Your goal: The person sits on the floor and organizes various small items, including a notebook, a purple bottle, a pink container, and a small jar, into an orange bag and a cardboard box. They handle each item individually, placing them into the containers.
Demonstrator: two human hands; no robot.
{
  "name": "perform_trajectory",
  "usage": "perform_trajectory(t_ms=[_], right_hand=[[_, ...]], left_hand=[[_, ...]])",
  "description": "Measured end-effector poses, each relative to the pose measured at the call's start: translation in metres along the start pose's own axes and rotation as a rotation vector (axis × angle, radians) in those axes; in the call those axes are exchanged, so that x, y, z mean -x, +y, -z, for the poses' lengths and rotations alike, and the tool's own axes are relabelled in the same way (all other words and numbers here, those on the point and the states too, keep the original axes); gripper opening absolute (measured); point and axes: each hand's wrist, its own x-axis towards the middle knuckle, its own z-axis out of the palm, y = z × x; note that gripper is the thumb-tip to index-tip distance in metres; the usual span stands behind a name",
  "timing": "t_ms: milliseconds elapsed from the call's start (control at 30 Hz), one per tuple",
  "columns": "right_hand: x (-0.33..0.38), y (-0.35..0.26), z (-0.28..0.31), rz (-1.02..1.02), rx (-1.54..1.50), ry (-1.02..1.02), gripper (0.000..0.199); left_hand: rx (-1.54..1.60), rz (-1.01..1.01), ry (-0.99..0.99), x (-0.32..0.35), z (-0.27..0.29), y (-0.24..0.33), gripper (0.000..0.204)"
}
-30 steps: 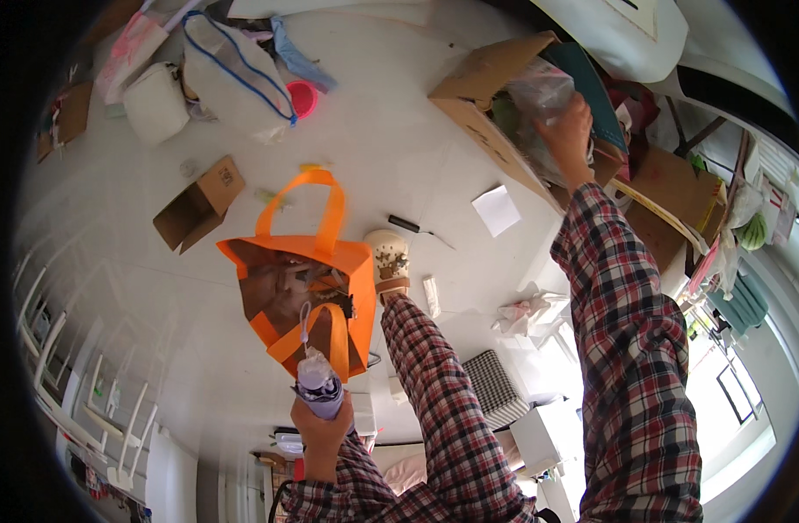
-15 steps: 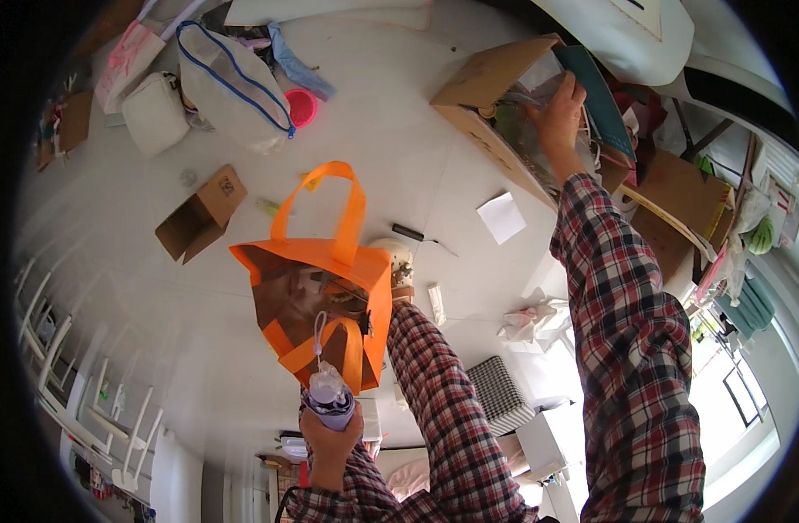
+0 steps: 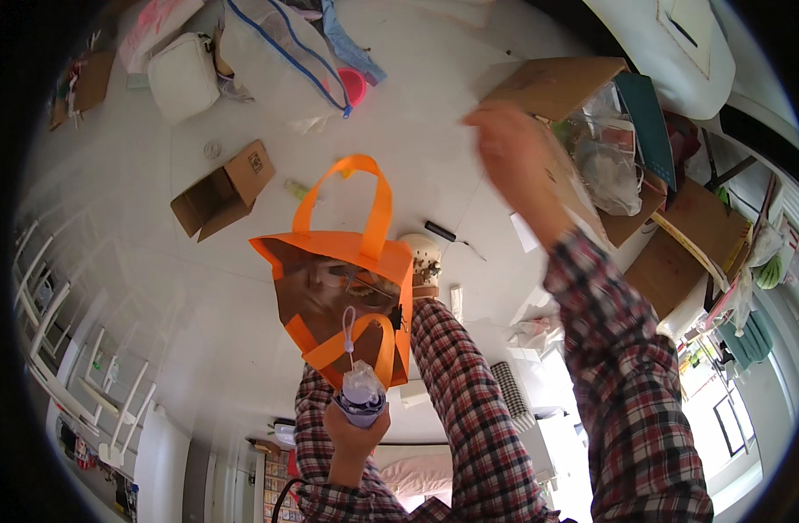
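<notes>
My left hand (image 3: 354, 443) is closed around a folded lavender umbrella (image 3: 362, 406), whose thin wrist strap loops upward. It is held just in front of an orange tote bag (image 3: 403, 314) standing open, with dark contents I cannot make out. My right hand (image 3: 520, 170) is smeared by motion, over the floor between the bag and a large open cardboard box (image 3: 556, 85); whether anything is in its fingers does not show. Inside that box lie clear plastic bags (image 3: 610, 179) and other packed things.
A small open carton (image 3: 243, 179) lies left of the tote. Further back are a clear pouch with blue zip (image 3: 277, 65), a white bag (image 3: 182, 78) and a pink bowl (image 3: 353, 85). A black-handled tool (image 3: 440, 231) lies near my shoe (image 3: 421, 261). White chairs (image 3: 112, 405) stand left.
My right hand has come out of the cardboard box and swung left. My left hand still holds the umbrella by the tote. The whole view has shifted a little.
</notes>
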Motion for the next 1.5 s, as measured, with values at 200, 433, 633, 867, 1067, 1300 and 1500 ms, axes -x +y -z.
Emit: perform_trajectory(t_ms=[200,433,633,867,1067,1300,1500], right_hand=[[-0.054,-0.012,-0.178,0.050,0.267,-0.578,0.017],[-0.027,0.021,-0.228,-0.110,0.203,-0.393,0.024],[0.061,-0.013,-0.156,-0.112,-0.008,-0.220,0.031],[0.126,-0.050,-0.088,-0.180,-0.067,-0.112,0.026],[0.149,-0.055,-0.064,-0.238,-0.201,0.051,0.036],[0.147,-0.077,-0.050,-0.258,-0.325,0.205,0.028],[0.152,-0.044,-0.051,-0.964,-1.321,0.434,0.007]], left_hand=[[0.021,-0.005,0.078,0.006,0.002,-0.042,0.055],[-0.228,-0.349,0.036,-0.009,0.015,-0.062,0.083],[-0.106,-0.190,0.006,-0.018,0.026,-0.055,0.060],[-0.147,-0.271,0.020,-0.034,0.035,-0.035,0.039],[-0.115,-0.228,-0.054,-0.031,0.014,-0.021,0.029],[-0.177,-0.213,-0.058,-0.022,0.020,-0.006,0.029],[-0.063,-0.109,-0.095,-0.027,0.008,-0.001,0.028]])
